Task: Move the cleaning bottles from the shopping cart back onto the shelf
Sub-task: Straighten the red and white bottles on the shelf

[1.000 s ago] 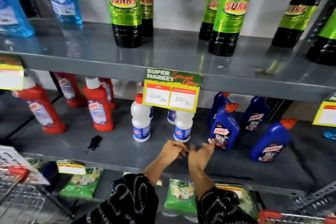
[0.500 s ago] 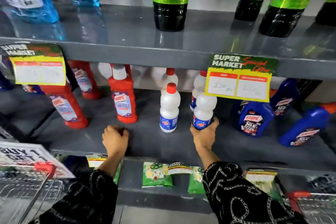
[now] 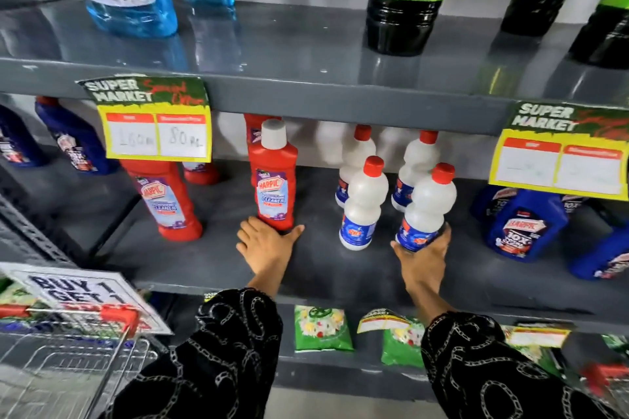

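Observation:
On the middle grey shelf (image 3: 340, 269) stands a red Harpic bottle (image 3: 274, 180) with a white cap. My left hand (image 3: 265, 243) lies on the shelf against its base, thumb and fingers spread to either side, not closed round it. My right hand (image 3: 422, 253) grips the bottom of a white bottle with a red cap (image 3: 427, 204), which stands at the front right of a group of three similar white bottles (image 3: 362, 204). The wire shopping cart (image 3: 68, 360) with a red handle is at the bottom left; its contents are not visible.
More red bottles (image 3: 166, 204) stand to the left, blue Harpic bottles (image 3: 520, 224) to the right. Price tags (image 3: 156, 133) hang from the upper shelf, which carries blue and green-black bottles. Green packets (image 3: 321, 330) lie on the lower shelf. A "BUY 1 GET 1" sign (image 3: 78, 292) tops the cart.
The view moved closer and to the left. My left hand went from a fist on the shelf to spread fingers at the red bottle's base. My right hand stays on the white bottle.

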Available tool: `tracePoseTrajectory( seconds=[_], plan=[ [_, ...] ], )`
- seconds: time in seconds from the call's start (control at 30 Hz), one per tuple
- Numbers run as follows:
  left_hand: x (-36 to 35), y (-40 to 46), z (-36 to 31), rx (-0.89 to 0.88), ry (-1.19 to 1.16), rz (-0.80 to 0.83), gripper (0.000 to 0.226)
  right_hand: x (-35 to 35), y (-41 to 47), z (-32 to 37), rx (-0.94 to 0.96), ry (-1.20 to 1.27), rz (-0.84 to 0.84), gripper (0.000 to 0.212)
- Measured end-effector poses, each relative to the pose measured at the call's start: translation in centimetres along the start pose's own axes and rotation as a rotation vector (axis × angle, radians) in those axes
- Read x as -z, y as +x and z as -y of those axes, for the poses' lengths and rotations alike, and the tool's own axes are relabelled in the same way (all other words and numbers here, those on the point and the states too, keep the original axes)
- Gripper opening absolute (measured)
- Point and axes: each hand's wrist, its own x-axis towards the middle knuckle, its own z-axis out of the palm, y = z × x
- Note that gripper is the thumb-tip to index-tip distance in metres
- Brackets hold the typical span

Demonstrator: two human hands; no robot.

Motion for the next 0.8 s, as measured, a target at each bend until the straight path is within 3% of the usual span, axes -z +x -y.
tracePoseTrajectory(
  seconds=[0.33,0.5,0.8],
  plan=[
    [-0.2,0.8,-0.1,0.048,-0.016,-0.014,0.081,-0.7,0.5,-0.7,-0.028,-0.046,-0.016,0.097],
    [1.1,0.8,1.8,0.049,-0.010,-0.031,0.080,-0.7,0.6,-0.7,-0.057,-0.088,-0.016,0.087],
    [2.6,0.9,4.1,0.081,0.013,-0.022,0.085,-0.5,-0.1,-0.4,-0.030,-0.094,-0.037,0.096]
  ],
)
